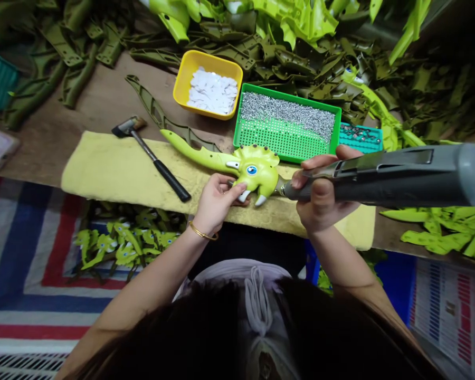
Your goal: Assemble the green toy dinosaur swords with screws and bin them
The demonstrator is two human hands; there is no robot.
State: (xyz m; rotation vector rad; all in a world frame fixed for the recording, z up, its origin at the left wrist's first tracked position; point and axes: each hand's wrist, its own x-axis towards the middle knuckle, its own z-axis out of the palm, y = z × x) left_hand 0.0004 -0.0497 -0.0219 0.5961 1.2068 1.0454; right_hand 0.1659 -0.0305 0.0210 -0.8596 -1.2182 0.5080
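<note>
The green toy [261,171], blue-eyed and with a curved blade, is over the yellow mat [114,163], its lower edge pinched between the left hand's [216,203] thumb and fingers. The right hand [320,200] wraps round a grey driver [399,177], nose at the toy's edge; I can't tell whether they touch. A hammer [158,164] lies nearby, partly on the mat. Beyond sit a green tray [261,138] of screws [288,112] and a yellow tub [178,89] of white pieces [212,92].
</note>
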